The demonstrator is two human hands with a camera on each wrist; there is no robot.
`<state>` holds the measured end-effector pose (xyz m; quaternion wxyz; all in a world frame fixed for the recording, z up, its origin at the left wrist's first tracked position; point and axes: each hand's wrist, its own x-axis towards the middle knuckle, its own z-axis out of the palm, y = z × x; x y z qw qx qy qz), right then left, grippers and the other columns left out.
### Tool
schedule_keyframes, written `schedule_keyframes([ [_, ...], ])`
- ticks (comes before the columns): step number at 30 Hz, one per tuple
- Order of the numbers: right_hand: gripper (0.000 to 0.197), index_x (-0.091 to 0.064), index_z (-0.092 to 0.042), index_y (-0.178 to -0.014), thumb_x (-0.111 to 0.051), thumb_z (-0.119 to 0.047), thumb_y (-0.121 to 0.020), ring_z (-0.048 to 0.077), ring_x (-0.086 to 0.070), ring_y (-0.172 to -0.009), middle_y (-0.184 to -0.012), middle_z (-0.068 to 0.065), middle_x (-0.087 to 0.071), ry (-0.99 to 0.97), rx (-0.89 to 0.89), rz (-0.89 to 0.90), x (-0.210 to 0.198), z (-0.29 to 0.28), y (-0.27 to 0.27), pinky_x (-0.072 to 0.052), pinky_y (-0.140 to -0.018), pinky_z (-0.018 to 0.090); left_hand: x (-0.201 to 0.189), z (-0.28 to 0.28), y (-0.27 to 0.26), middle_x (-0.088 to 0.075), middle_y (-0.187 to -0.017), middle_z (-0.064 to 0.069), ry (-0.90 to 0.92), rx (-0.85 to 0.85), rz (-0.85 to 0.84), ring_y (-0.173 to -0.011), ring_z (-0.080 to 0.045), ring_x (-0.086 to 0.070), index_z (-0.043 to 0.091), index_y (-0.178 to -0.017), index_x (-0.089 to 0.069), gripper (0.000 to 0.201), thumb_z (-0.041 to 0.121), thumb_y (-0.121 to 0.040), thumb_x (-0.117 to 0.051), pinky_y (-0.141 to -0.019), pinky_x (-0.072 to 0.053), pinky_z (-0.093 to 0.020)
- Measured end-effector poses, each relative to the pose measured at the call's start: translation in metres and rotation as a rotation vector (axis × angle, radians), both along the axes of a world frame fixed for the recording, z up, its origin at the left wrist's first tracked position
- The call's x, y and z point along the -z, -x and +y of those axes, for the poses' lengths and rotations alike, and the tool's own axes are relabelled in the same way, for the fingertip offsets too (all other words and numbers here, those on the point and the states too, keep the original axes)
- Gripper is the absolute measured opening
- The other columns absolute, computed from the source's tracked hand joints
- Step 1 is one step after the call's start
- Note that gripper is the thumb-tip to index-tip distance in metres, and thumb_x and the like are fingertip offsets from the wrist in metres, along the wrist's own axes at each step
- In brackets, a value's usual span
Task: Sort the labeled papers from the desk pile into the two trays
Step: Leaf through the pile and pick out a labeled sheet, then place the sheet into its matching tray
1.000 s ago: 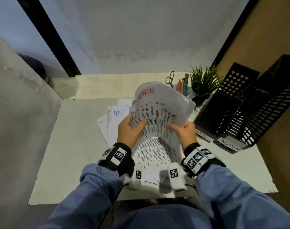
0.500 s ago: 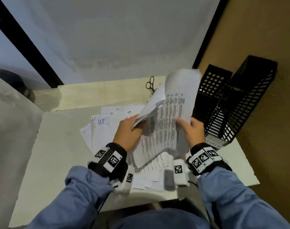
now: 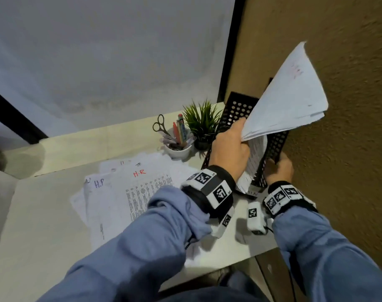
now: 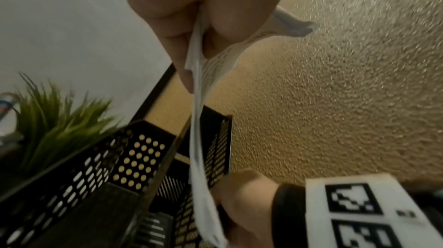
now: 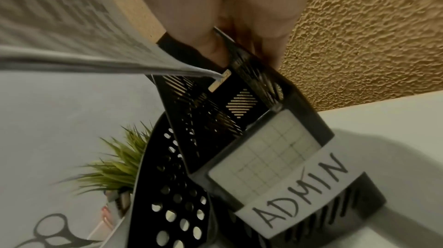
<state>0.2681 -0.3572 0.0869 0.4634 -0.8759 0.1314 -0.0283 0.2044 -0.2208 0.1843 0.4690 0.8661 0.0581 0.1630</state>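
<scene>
My left hand (image 3: pixel 240 136) grips a sheaf of printed papers (image 3: pixel 288 94) with faint red writing near its top. The sheaf stands tilted over the black trays, its lower end (image 3: pixel 254 158) at the mouth of the ADMIN tray (image 3: pixel 272 149). In the left wrist view the fingers (image 4: pixel 182 43) pinch the sheets (image 4: pixel 199 157), which hang down between the tray walls. My right hand (image 3: pixel 277 164) grips the side wall of the ADMIN tray (image 5: pixel 261 159); its fingers (image 5: pixel 210 47) pinch the rim. The HR tray (image 3: pixel 235 110), with round holes, stands just left. The desk pile (image 3: pixel 131 192) shows "H.R" on top.
A small green plant (image 3: pixel 202 120) and a white cup (image 3: pixel 178 150) with scissors and pens stand left of the trays. A rough brown wall (image 3: pixel 338 149) runs close along the right. The desk's front edge (image 3: pixel 229 264) is near my arms.
The sheaf has moved from above the pile to the right, up over the trays. My right hand has let go of the papers and now holds the ADMIN tray's wall.
</scene>
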Motion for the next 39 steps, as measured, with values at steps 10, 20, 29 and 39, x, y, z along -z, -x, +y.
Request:
schedule_keyframes([
  [10, 0.042, -0.053, -0.005, -0.13, -0.04, 0.0, -0.09, 0.036, -0.06, -0.1, -0.113, 0.023, -0.064, 0.062, 0.012, 0.055, 0.006, -0.004, 0.001, -0.042, -0.078, 0.03, 0.043, -0.054, -0.038, -0.062, -0.112, -0.018, 0.23, -0.041, 0.164, -0.097, -0.035, -0.06, 0.011, -0.127, -0.043, 0.038, 0.013, -0.09, -0.047, -0.078, -0.047, -0.038],
  [20, 0.044, -0.05, -0.01, -0.133, -0.041, -0.002, -0.091, 0.035, -0.06, -0.1, -0.111, 0.022, -0.065, 0.075, -0.016, 0.049, 0.007, -0.006, 0.003, -0.044, -0.083, 0.031, 0.066, -0.058, -0.045, -0.064, -0.111, -0.019, 0.217, -0.05, 0.319, -0.1, -0.036, -0.06, 0.014, -0.127, -0.051, 0.033, 0.016, -0.095, -0.043, -0.08, -0.046, -0.036],
  [29, 0.049, -0.045, -0.008, -0.139, -0.05, -0.006, -0.09, 0.032, -0.051, -0.122, -0.132, 0.017, -0.055, -0.012, 0.017, 0.04, -0.017, -0.006, 0.001, -0.038, -0.095, 0.028, 0.055, 0.003, -0.003, -0.06, -0.12, -0.001, 0.378, 0.046, 0.317, -0.099, -0.017, -0.061, 0.015, -0.122, -0.054, 0.046, 0.027, -0.08, -0.071, -0.088, -0.051, -0.031],
  [39, 0.039, -0.062, 0.0, -0.106, -0.043, 0.007, -0.072, 0.033, -0.052, -0.1, -0.104, 0.021, -0.056, 0.04, -0.354, -0.659, -0.041, 0.088, 0.043, -0.041, -0.089, 0.032, 0.163, 0.178, 0.126, -0.045, -0.128, -0.017, 0.217, -0.855, 0.758, -0.113, -0.036, -0.051, 0.005, -0.121, -0.05, 0.043, 0.016, -0.081, -0.063, -0.095, -0.043, -0.04],
])
